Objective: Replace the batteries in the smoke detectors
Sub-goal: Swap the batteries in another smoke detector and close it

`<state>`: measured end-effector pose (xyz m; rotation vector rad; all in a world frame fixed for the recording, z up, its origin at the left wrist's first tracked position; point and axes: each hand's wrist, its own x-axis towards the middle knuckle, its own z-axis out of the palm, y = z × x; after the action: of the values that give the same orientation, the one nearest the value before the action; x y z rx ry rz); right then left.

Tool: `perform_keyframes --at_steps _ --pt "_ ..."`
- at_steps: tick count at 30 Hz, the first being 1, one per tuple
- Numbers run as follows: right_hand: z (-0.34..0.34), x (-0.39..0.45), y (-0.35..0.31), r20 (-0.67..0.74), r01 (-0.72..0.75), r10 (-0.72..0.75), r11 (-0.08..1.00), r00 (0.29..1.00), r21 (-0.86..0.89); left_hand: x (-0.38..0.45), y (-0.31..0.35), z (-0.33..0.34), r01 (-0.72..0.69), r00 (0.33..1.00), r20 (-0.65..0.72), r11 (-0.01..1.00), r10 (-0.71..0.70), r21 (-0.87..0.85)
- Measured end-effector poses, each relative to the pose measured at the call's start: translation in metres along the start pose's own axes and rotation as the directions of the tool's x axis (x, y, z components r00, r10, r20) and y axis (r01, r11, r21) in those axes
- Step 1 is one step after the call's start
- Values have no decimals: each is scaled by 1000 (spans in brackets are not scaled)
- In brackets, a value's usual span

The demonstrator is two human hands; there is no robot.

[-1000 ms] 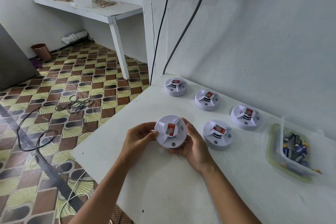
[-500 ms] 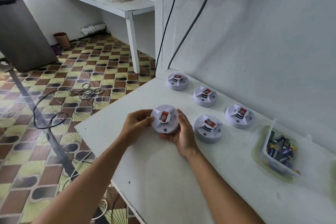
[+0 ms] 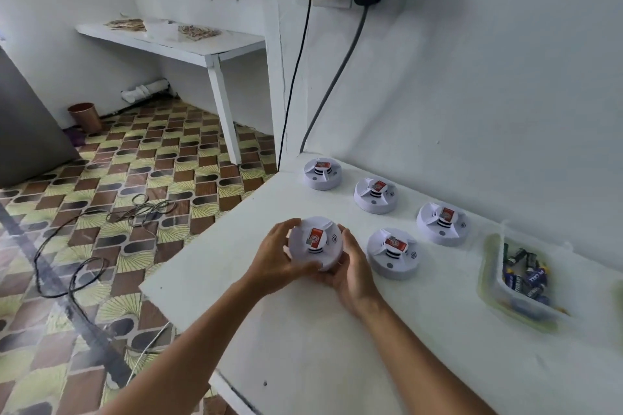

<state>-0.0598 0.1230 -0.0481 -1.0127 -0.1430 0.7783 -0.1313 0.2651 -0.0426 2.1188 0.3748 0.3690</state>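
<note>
Both hands are working one smoke detector (image 3: 315, 243), holding it up just above the white tabletop (image 3: 323, 340) near its left edge, face tilted toward the camera. Left hand (image 3: 276, 258) is curling round the left rim, fingertips over the top edge, thumb low at the front. Right hand (image 3: 352, 268) is cupping the right side and underside, fingers wrapping behind. Neither has anything else in it.

Four more detectors are sitting face-up on the table: one (image 3: 392, 254) just beside the right hand, three along the wall (image 3: 322, 173), (image 3: 376, 195), (image 3: 442, 223). A clear plastic container (image 3: 488, 283) of loose batteries (image 3: 526, 276) is sitting further right, well apart from the hands.

Handling read: looks like a light, rigid plastic shell, smooth and a bit slippery, so the rim grip is doing the job. Likely a two-part housing, base twisting against cover; I'm guessing opposing hands on the rim is the right hold for that. I'd be staying off the raised centre with the red label (image 3: 316, 236), since the slotted sensor part there looks like the fragile bit. Battery compartment isn't visible from here; probably on the back.

Still closed up, so the swap is looking like it's at the very start.
</note>
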Motion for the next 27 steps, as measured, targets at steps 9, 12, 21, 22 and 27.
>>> perform_keyframes --at_steps 9,12,21,22,27 --pt "31 20 -27 -264 79 -221 884 939 -461 73 5 -18 -206 972 149 959 179 195" --pt "14 15 -45 -308 45 -532 549 789 -835 88 2 -16 -251 964 144 946 224 205" --pt "-45 -13 -72 -270 -317 -326 -99 906 -943 109 -27 0 -421 896 303 836 324 352" --pt "-47 -14 -73 -283 -322 -286 -98 915 -942 111 -27 0 -423 895 308 836 324 350" --pt "-52 -14 -73 -274 -304 -243 -92 930 -948 116 -29 -2 -443 880 362 810 309 384"
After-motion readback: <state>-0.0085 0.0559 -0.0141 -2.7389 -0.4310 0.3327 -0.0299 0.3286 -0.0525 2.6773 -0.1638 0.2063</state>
